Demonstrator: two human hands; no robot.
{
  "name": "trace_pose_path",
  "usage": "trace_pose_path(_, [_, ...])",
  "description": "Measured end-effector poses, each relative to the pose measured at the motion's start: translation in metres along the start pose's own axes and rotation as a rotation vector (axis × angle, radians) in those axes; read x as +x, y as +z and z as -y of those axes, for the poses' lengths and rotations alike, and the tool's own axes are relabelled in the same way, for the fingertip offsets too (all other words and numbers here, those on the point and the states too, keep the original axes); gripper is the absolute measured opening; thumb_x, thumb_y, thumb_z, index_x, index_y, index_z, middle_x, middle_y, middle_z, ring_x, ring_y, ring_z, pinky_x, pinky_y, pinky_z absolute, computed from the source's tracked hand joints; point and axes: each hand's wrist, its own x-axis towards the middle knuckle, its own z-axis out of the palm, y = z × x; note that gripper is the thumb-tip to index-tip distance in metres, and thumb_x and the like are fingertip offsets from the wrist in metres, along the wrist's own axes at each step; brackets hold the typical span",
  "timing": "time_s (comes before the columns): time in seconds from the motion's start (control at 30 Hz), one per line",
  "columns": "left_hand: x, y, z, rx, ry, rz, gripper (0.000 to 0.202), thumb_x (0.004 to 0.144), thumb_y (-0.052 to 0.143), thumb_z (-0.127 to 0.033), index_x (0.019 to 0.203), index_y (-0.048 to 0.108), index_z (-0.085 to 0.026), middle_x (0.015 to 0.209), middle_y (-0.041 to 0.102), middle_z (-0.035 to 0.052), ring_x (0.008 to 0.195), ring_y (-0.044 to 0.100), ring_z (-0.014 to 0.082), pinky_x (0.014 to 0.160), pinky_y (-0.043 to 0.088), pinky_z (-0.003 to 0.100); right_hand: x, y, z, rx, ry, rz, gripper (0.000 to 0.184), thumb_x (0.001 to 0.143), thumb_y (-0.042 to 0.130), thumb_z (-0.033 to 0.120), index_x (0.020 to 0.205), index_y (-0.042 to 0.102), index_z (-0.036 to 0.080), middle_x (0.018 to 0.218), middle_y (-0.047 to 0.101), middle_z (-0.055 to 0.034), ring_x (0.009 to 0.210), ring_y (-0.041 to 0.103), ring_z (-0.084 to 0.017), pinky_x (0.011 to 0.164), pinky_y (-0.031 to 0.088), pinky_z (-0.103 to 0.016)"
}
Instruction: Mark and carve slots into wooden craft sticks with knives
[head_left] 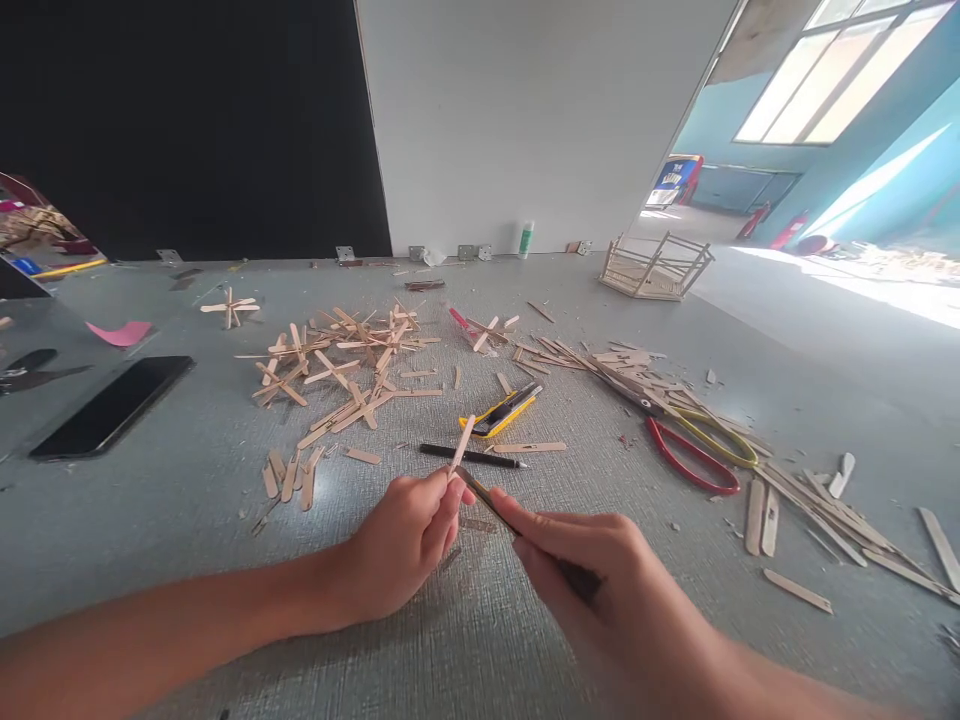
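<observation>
My left hand (405, 540) pinches a short wooden craft stick (462, 443) that points up and away from me. My right hand (592, 575) is closed round a thin dark-handled knife (487, 500) whose tip meets the base of that stick at my left fingertips. Just beyond the hands lie a black pencil (469, 456) and a yellow utility cutter (501, 411) on the grey table (187, 530).
Several glued stick crosses (337, 365) lie piled at centre left. Loose sticks (810, 500) and red-and-yellow scissors (694, 445) are on the right. A black phone (112, 405) lies at the left. A stick frame (654, 266) and a glue bottle (526, 239) stand near the wall.
</observation>
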Motion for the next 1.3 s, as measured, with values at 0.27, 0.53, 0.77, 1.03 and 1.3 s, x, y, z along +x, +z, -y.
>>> trace_pose_path(0.27, [0.001, -0.006, 0.001, 0.003, 0.001, 0.153, 0.045, 0.112, 0.026, -0.044, 0.090, 0.057, -0.019, 0.053, 0.038, -0.0095, 0.046, 0.036, 0.0118, 0.053, 0.035, 0.025, 0.017, -0.059, 0.009, -0.051, 0.147, 0.102, 0.040, 0.097, 0.051, 0.030, 0.126, 0.077, 0.027, 0.061, 0.057, 0.0023, 0.051, 0.041, -0.012, 0.043, 0.031, -0.023])
trace_pose_path(0.53, [0.004, -0.004, -0.006, -0.060, -0.100, 0.094, 0.050, 0.111, 0.027, -0.048, 0.094, 0.063, -0.017, 0.051, 0.047, -0.0069, 0.048, 0.045, 0.0131, 0.058, 0.041, 0.026, 0.017, -0.058, 0.005, -0.048, 0.153, 0.030, 0.036, 0.097, 0.054, 0.029, 0.124, 0.077, 0.025, 0.065, 0.065, 0.0005, 0.055, 0.056, -0.013, 0.046, 0.043, -0.021])
trace_pose_path(0.77, [0.006, 0.000, -0.009, -0.186, -0.227, -0.036, 0.062, 0.109, 0.033, -0.057, 0.059, 0.046, -0.021, 0.046, 0.045, -0.0055, 0.037, 0.039, 0.0099, 0.044, 0.034, 0.024, -0.001, 0.000, -0.012, -0.250, -0.155, -0.092, 0.047, 0.103, 0.037, 0.017, 0.143, 0.062, 0.013, 0.078, 0.065, -0.0050, 0.056, 0.054, -0.012, 0.053, 0.048, -0.024])
trace_pose_path(1.03, [0.012, -0.001, -0.003, -0.329, -0.310, -0.175, 0.047, 0.106, 0.036, -0.055, 0.097, 0.060, -0.015, 0.048, 0.050, -0.0084, 0.032, 0.037, 0.0103, 0.037, 0.030, 0.021, -0.014, 0.006, -0.003, -0.259, -0.187, -0.199, 0.036, 0.104, 0.040, 0.013, 0.119, 0.072, 0.017, 0.071, 0.065, -0.0022, 0.054, 0.055, -0.011, 0.053, 0.049, -0.021])
trace_pose_path(1.3, [0.006, -0.005, -0.006, -0.431, -0.315, -0.168, 0.053, 0.106, 0.038, -0.060, 0.112, 0.061, -0.012, 0.052, 0.051, -0.0077, 0.034, 0.037, 0.0090, 0.034, 0.029, 0.019, -0.004, 0.010, -0.025, -0.183, -0.051, -0.431, 0.039, 0.106, 0.043, 0.029, 0.141, 0.056, 0.019, 0.077, 0.067, -0.0008, 0.052, 0.053, -0.012, 0.050, 0.048, -0.021])
